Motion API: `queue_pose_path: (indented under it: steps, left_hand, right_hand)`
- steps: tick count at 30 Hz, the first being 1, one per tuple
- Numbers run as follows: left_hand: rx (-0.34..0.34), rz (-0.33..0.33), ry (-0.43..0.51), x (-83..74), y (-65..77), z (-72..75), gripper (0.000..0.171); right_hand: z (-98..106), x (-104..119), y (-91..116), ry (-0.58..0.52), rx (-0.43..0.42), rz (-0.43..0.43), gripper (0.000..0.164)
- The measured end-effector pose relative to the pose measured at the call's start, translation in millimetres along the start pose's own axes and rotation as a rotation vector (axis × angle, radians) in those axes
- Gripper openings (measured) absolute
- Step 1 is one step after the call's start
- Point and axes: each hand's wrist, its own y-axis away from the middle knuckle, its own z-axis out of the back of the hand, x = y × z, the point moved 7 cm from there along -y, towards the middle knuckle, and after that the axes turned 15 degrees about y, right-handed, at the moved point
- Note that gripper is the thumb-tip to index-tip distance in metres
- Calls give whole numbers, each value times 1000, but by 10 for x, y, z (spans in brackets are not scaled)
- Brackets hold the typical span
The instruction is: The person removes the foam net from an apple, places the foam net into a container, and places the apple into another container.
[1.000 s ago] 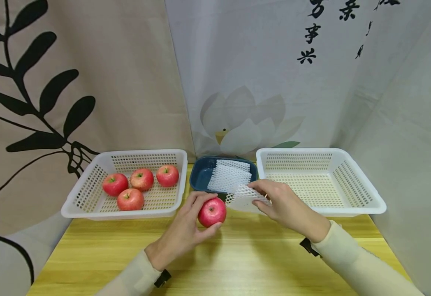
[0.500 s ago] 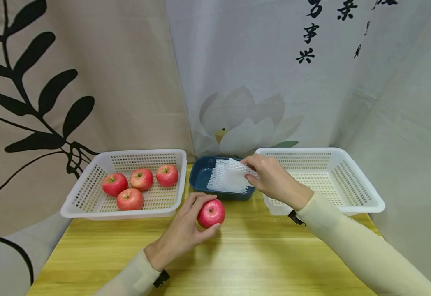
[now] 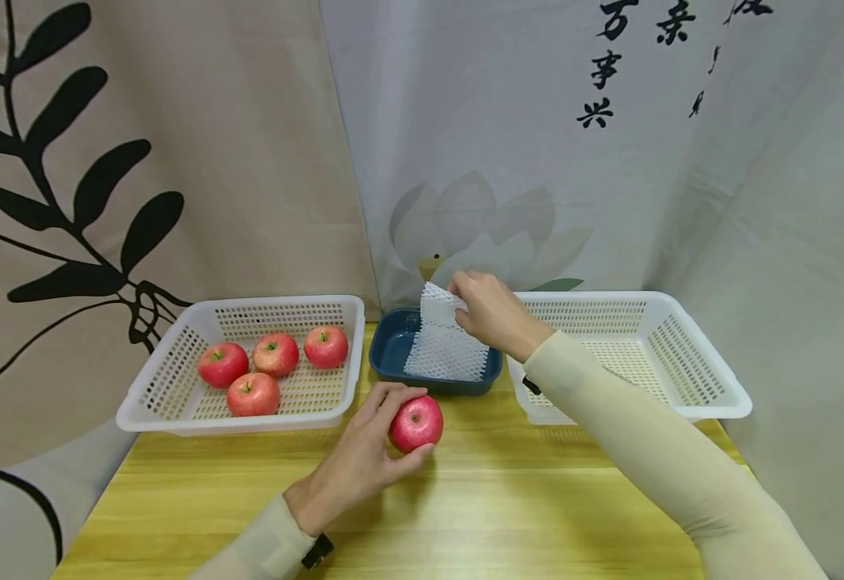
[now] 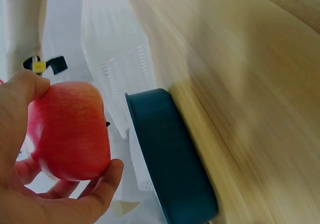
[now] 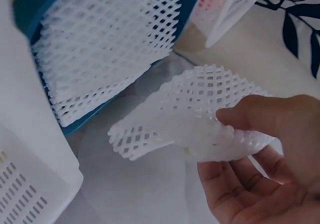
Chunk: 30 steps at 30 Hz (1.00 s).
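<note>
A red apple (image 3: 416, 424) is held by my left hand (image 3: 364, 451) above the front of the table; in the left wrist view the fingers and thumb curl round the apple (image 4: 72, 131). My right hand (image 3: 493, 310) pinches a white foam net sleeve (image 5: 200, 114) between thumb and fingers. In the head view this held sleeve (image 3: 438, 300) is up over the back of the dark blue tray (image 3: 390, 366). More white foam net sleeves (image 3: 445, 354) lie flat in the tray, and the right wrist view shows this stack (image 5: 105, 43) apart from the held one.
To the left stands a white perforated basket (image 3: 168, 420) with several red apples (image 3: 254, 394) in it. Another white basket (image 3: 712, 415) stands at the right, partly behind my right forearm. The wooden table (image 3: 523, 515) extends in front, and printed curtains (image 3: 262, 145) hang behind.
My right hand has moved back and left with the foam net sleeve, from beside the apple to over the tray. The left hand and apple have stayed nearly in place.
</note>
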Motion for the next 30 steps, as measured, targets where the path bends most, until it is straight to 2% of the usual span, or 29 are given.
queue_pose_path:
  steps: [4, 10, 17, 25, 28, 29, 30]
  left_hand:
    - [4, -1, 4, 2, 6, 2, 72]
    - [15, 4, 6, 11, 11, 0, 72]
    - [21, 22, 17, 19, 15, 3, 72]
    - [28, 44, 36, 43, 12, -1, 72]
    - [30, 55, 44, 47, 9, 1, 72]
    - [29, 53, 44, 47, 7, 4, 72]
    - [27, 48, 44, 45, 5, 6, 73]
  right_hand:
    - [-149, -25, -139, 31, 54, -33, 24]
    - [-484, -32, -216, 63, 211, -60, 28]
    - [-729, 100, -148, 64, 387, 29, 34]
    - [-952, 244, -5, 24, 661, 116, 36]
    - [-1022, 267, 13, 31, 711, 135, 37]
    - [-1187, 203, -7, 33, 713, 154, 38]
    - [-1198, 201, -1, 36, 724, 158, 39]
